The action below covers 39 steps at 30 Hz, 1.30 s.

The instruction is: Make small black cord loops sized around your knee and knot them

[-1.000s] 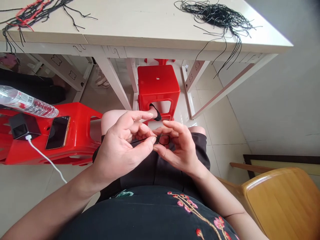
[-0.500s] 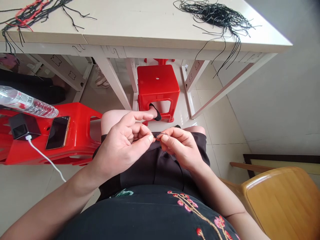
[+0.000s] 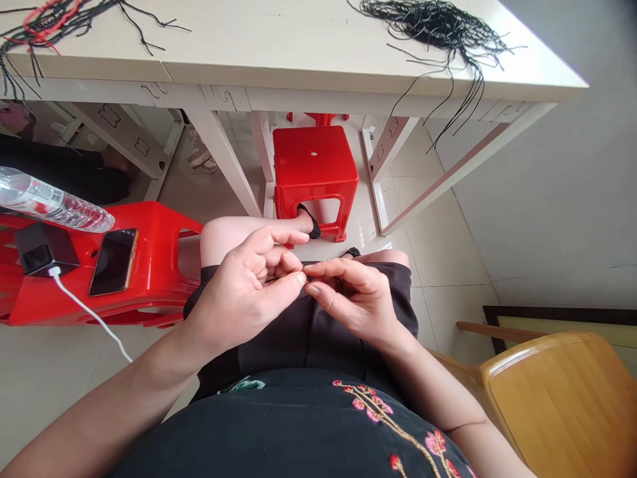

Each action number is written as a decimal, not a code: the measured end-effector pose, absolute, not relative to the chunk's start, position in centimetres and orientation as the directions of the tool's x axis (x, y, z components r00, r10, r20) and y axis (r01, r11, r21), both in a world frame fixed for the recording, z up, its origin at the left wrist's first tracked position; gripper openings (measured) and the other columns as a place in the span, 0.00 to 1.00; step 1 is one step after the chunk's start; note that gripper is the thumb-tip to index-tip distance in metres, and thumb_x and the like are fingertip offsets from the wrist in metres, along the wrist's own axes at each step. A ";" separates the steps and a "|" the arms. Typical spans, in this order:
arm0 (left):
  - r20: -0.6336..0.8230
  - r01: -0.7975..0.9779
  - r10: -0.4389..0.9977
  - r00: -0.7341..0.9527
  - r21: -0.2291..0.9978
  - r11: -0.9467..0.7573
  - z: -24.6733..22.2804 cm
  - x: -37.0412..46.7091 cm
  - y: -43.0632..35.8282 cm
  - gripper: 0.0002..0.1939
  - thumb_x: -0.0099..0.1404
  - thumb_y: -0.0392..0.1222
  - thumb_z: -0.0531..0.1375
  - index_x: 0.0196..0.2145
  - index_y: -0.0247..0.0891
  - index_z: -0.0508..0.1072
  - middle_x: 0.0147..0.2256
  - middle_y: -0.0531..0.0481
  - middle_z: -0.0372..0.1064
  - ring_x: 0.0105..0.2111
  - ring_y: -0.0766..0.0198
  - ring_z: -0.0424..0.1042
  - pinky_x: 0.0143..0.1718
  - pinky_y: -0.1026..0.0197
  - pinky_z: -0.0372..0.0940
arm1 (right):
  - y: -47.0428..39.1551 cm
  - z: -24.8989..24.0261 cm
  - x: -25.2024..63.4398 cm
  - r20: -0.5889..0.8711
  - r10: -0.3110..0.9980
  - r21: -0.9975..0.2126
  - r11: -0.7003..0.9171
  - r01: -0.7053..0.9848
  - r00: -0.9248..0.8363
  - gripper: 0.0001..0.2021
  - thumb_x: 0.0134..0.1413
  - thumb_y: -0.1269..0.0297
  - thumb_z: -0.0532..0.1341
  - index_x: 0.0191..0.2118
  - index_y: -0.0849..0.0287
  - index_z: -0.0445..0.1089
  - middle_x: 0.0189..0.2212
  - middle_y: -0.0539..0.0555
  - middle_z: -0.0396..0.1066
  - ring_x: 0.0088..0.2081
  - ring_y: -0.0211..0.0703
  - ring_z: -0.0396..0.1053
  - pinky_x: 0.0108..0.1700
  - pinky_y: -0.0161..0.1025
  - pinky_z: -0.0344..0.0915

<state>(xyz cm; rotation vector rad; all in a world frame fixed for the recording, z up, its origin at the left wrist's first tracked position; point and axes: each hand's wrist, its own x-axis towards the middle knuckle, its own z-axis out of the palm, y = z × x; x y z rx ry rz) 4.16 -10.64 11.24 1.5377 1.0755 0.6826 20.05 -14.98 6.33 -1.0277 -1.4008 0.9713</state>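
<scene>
Over my lap, my left hand [image 3: 246, 285] and my right hand [image 3: 355, 299] meet fingertip to fingertip. Both pinch a thin black cord [image 3: 308, 267] that shows only as a short dark line between the thumbs and forefingers. Most of the cord is hidden by my fingers and lost against my black shorts. A pile of black cords [image 3: 438, 26] lies on the beige table [image 3: 279, 46], far right, with strands hanging over the edge. A bundle of red and black cords [image 3: 44, 20] lies at the table's far left.
A red stool [image 3: 313, 172] stands under the table ahead of my knees. Left of me a red stool [image 3: 149, 265] carries a phone [image 3: 113, 261], a black charger [image 3: 40, 249] with a white cable, and a water bottle [image 3: 50, 202]. A wooden chair [image 3: 557, 392] stands at lower right.
My right hand's fingers, spread a second ago, have closed onto the cord against my left fingertips. Both hands stayed over my lap.
</scene>
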 end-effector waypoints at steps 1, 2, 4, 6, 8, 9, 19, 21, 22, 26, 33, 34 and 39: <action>-0.107 0.270 0.900 0.421 0.963 -0.012 11.2 4.1 -10.7 0.16 0.56 0.38 0.61 0.44 0.41 0.67 0.24 0.56 0.69 0.27 0.66 0.72 0.32 0.64 0.68 | -15.0 6.3 20.1 0.335 0.942 -0.933 0.335 0.129 -0.027 0.06 0.53 0.64 0.63 0.38 0.56 0.74 0.28 0.51 0.75 0.26 0.36 0.69 0.28 0.35 0.68; -0.096 0.264 0.904 0.418 0.964 -0.020 11.2 4.0 -10.7 0.17 0.56 0.37 0.61 0.44 0.41 0.67 0.24 0.57 0.69 0.26 0.67 0.72 0.31 0.64 0.68 | -15.0 6.3 20.1 0.380 0.924 -0.906 0.378 0.190 -0.026 0.05 0.54 0.65 0.63 0.37 0.56 0.74 0.27 0.51 0.75 0.25 0.36 0.68 0.28 0.35 0.68; -0.082 0.253 0.906 0.415 0.967 -0.029 11.2 3.9 -10.8 0.18 0.57 0.37 0.61 0.46 0.42 0.67 0.24 0.57 0.69 0.26 0.68 0.71 0.31 0.65 0.67 | -14.9 6.4 20.1 0.463 0.886 -0.842 0.450 0.296 -0.029 0.04 0.55 0.66 0.61 0.35 0.56 0.73 0.24 0.50 0.73 0.24 0.35 0.67 0.27 0.35 0.67; -0.083 0.246 0.904 0.418 0.969 -0.025 11.3 3.8 -10.9 0.18 0.56 0.36 0.60 0.46 0.42 0.66 0.23 0.58 0.69 0.25 0.68 0.71 0.31 0.66 0.67 | -14.9 6.4 20.0 0.523 0.852 -0.791 0.498 0.355 -0.028 0.04 0.55 0.68 0.60 0.35 0.56 0.73 0.22 0.49 0.71 0.23 0.35 0.66 0.27 0.35 0.66; -0.094 0.249 0.902 0.420 0.968 -0.016 11.4 3.8 -10.9 0.18 0.56 0.36 0.60 0.45 0.43 0.66 0.23 0.58 0.68 0.25 0.68 0.70 0.30 0.66 0.67 | -14.9 6.3 19.9 0.561 0.828 -0.767 0.528 0.365 -0.019 0.07 0.55 0.70 0.60 0.40 0.56 0.72 0.24 0.50 0.72 0.23 0.34 0.66 0.26 0.34 0.66; -0.097 0.250 0.902 0.421 0.968 -0.012 11.4 3.8 -10.9 0.18 0.56 0.36 0.60 0.45 0.43 0.66 0.22 0.59 0.67 0.25 0.69 0.70 0.30 0.66 0.67 | -14.9 6.2 19.9 0.580 0.814 -0.755 0.548 0.361 -0.022 0.09 0.55 0.71 0.61 0.42 0.55 0.71 0.26 0.50 0.72 0.24 0.35 0.66 0.26 0.34 0.66; -0.098 0.239 0.901 0.422 0.971 -0.006 11.4 3.7 -10.8 0.17 0.57 0.36 0.59 0.45 0.43 0.65 0.22 0.59 0.65 0.23 0.69 0.67 0.27 0.66 0.64 | -14.8 5.8 20.0 0.659 0.748 -0.648 0.614 0.451 -0.072 0.10 0.55 0.73 0.60 0.44 0.56 0.71 0.26 0.51 0.73 0.24 0.36 0.68 0.28 0.35 0.68; -0.114 0.242 0.898 0.426 0.970 0.008 11.5 3.8 -10.8 0.17 0.57 0.36 0.59 0.46 0.42 0.65 0.22 0.59 0.65 0.23 0.70 0.66 0.27 0.67 0.64 | -14.7 5.8 19.9 0.676 0.733 -0.627 0.623 0.467 -0.070 0.10 0.56 0.72 0.60 0.44 0.57 0.70 0.26 0.50 0.73 0.24 0.35 0.68 0.28 0.34 0.68; -0.121 0.246 0.897 0.425 0.969 0.014 11.5 3.8 -10.8 0.18 0.57 0.35 0.59 0.46 0.42 0.65 0.22 0.59 0.64 0.23 0.70 0.66 0.27 0.67 0.64 | -14.7 5.8 19.9 0.692 0.719 -0.612 0.634 0.472 -0.069 0.11 0.56 0.73 0.60 0.45 0.57 0.70 0.26 0.50 0.73 0.24 0.35 0.68 0.28 0.34 0.68; -0.127 0.260 0.897 0.424 0.965 0.013 11.6 3.7 -10.9 0.19 0.56 0.35 0.59 0.46 0.42 0.65 0.23 0.59 0.64 0.23 0.69 0.67 0.27 0.66 0.64 | -14.6 5.7 19.7 0.739 0.670 -0.561 0.670 0.487 -0.070 0.13 0.55 0.75 0.60 0.46 0.59 0.68 0.29 0.50 0.74 0.24 0.34 0.68 0.29 0.32 0.69; -0.076 0.267 0.914 0.399 0.963 -0.037 11.5 3.8 -10.8 0.18 0.55 0.36 0.60 0.45 0.43 0.67 0.22 0.58 0.65 0.23 0.68 0.68 0.25 0.65 0.64 | -14.6 5.6 19.8 0.755 0.644 -0.498 0.685 0.532 -0.122 0.08 0.57 0.73 0.59 0.43 0.60 0.68 0.26 0.52 0.73 0.26 0.35 0.69 0.29 0.33 0.68; -0.072 0.267 0.917 0.393 0.963 -0.039 11.6 3.8 -10.8 0.19 0.54 0.37 0.60 0.45 0.43 0.68 0.22 0.57 0.65 0.22 0.67 0.68 0.25 0.65 0.64 | -14.5 5.7 19.8 0.759 0.639 -0.489 0.688 0.537 -0.128 0.08 0.57 0.73 0.59 0.43 0.61 0.68 0.26 0.52 0.72 0.26 0.35 0.69 0.29 0.33 0.67; -0.033 0.261 0.926 0.376 0.963 -0.072 11.9 4.0 -11.0 0.20 0.54 0.37 0.61 0.46 0.43 0.68 0.22 0.57 0.66 0.21 0.67 0.68 0.23 0.66 0.64 | -14.3 6.1 19.8 0.764 0.625 -0.446 0.688 0.573 -0.156 0.05 0.56 0.74 0.58 0.39 0.61 0.67 0.21 0.50 0.67 0.22 0.35 0.62 0.25 0.33 0.62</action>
